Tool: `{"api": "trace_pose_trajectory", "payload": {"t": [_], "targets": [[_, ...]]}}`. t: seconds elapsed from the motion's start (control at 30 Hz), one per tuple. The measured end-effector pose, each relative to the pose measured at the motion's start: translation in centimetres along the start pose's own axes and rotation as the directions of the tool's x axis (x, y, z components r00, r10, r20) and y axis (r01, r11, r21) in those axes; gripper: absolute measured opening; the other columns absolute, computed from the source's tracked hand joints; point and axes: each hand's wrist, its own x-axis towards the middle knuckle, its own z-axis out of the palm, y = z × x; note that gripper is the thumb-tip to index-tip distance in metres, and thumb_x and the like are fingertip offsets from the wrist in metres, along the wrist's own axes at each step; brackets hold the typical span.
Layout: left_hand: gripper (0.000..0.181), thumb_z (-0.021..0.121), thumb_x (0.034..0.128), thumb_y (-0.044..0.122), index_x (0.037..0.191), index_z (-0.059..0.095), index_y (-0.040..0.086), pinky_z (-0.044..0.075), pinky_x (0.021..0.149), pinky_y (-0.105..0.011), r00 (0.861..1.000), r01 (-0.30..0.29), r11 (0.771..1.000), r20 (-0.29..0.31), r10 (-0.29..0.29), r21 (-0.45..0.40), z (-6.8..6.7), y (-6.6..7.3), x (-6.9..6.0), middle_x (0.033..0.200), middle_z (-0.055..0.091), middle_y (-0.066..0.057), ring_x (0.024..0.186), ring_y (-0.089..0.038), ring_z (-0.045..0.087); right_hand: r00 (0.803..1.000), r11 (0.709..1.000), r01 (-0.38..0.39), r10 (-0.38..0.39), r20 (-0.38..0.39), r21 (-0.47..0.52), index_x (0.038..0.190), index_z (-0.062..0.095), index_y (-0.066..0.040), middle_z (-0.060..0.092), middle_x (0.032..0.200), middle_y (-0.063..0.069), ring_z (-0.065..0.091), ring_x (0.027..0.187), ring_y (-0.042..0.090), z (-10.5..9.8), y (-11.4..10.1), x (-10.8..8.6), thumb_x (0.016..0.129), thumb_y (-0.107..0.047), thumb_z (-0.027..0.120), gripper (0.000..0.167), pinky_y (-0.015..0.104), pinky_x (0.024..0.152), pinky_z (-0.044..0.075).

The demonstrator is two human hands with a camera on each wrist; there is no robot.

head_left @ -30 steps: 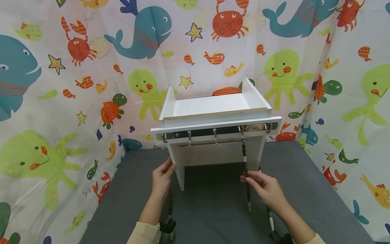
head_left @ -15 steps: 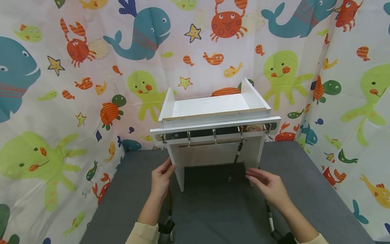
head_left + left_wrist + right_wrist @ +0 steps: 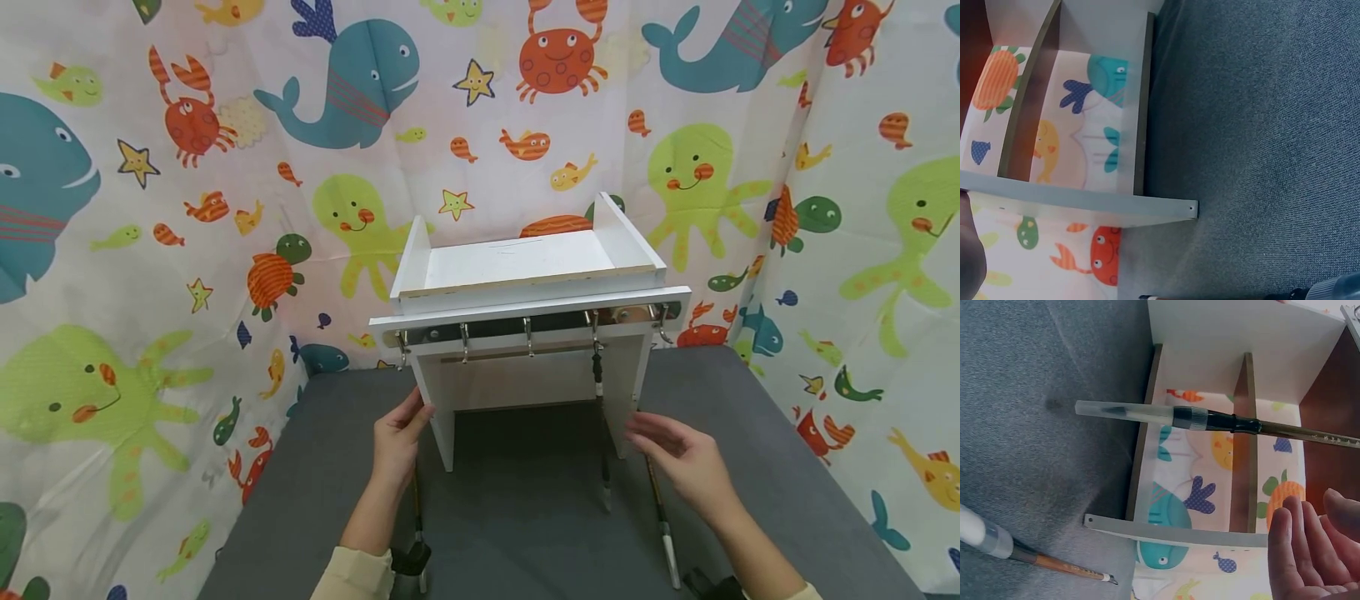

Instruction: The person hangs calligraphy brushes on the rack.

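Observation:
In the head view a white shelf (image 3: 517, 265) with a row of metal hooks (image 3: 528, 335) stands on the grey surface. My left hand (image 3: 400, 437) grips the front edge of its left side panel. From a hook on the right hangs a calligraphy brush (image 3: 599, 392), tip down; the right wrist view shows its clear cap (image 3: 1094, 409) over dark bristles. My right hand (image 3: 686, 458) is just beside the right side panel, fingers extended and holding nothing. A second brush (image 3: 663, 533) lies below it. A third brush (image 3: 419, 504) is beside the left wrist.
Behind the shelf and along both sides hangs a curtain (image 3: 480, 100) printed with sea animals. The grey surface (image 3: 517, 517) extends in front of the shelf. Dark wrist devices (image 3: 411, 558) sit near both forearms.
My right hand has let go of the hanging brush and moved right. The brush swung inward, then came back to hanging nearly straight. The left hand has stayed in place.

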Motion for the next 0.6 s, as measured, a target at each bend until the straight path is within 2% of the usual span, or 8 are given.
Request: {"api": "trace_pose_trajectory", "payload": {"t": [0.13, 0.3, 0.43, 0.6], "targets": [[0.048, 0.076, 0.0913, 0.017, 0.137, 0.062, 0.008, 0.048, 0.104, -0.026, 1.000, 0.005, 1.000, 0.008, -0.005, -0.018, 0.0, 0.1, -0.1, 0.138, 0.062, -0.006, 0.129, -0.011, 0.058, 0.998, 1.000, -0.030, 0.030, -0.059, -0.002, 0.123, 0.067, 0.002, 0.074, 0.116, 0.018, 0.070, 0.098, -0.001, 0.0, 0.2, -0.3, 0.094, -0.010, 0.072, 0.031, 0.012, 0.080, 0.055], [0.048, 0.075, 0.0917, 0.016, 0.137, 0.062, 0.008, 0.047, 0.105, -0.027, 1.000, 0.006, 1.000, 0.008, -0.006, -0.022, -0.1, 0.0, -0.1, 0.138, 0.062, -0.005, 0.130, -0.011, 0.057, 0.986, 0.995, -0.089, 0.082, -0.146, -0.037, 0.121, 0.068, 0.000, 0.073, 0.117, 0.020, 0.069, 0.096, -0.004, 0.0, 1.0, -0.6, 0.091, -0.010, 0.075, 0.032, 0.009, 0.079, 0.053], [0.047, 0.075, 0.0913, 0.014, 0.136, 0.062, 0.007, 0.049, 0.102, -0.025, 1.000, 0.005, 1.000, 0.003, -0.005, -0.030, 0.0, 0.0, -0.1, 0.137, 0.063, -0.007, 0.128, -0.011, 0.059, 0.975, 0.983, -0.166, 0.151, -0.162, -0.081, 0.123, 0.068, -0.003, 0.074, 0.115, 0.018, 0.066, 0.092, -0.011, -0.1, 1.9, -0.7, 0.092, -0.013, 0.076, 0.034, 0.006, 0.077, 0.051], [0.046, 0.075, 0.0916, 0.013, 0.136, 0.062, 0.007, 0.050, 0.101, -0.024, 1.000, 0.002, 0.999, 0.003, -0.002, -0.033, 0.1, 0.0, -0.1, 0.138, 0.062, -0.008, 0.128, -0.011, 0.059, 0.956, 0.953, -0.270, 0.248, -0.154, -0.137, 0.126, 0.067, -0.004, 0.074, 0.115, 0.016, 0.062, 0.088, -0.014, -0.2, 3.0, -0.8, 0.092, -0.014, 0.076, 0.036, 0.007, 0.074, 0.050]]}}
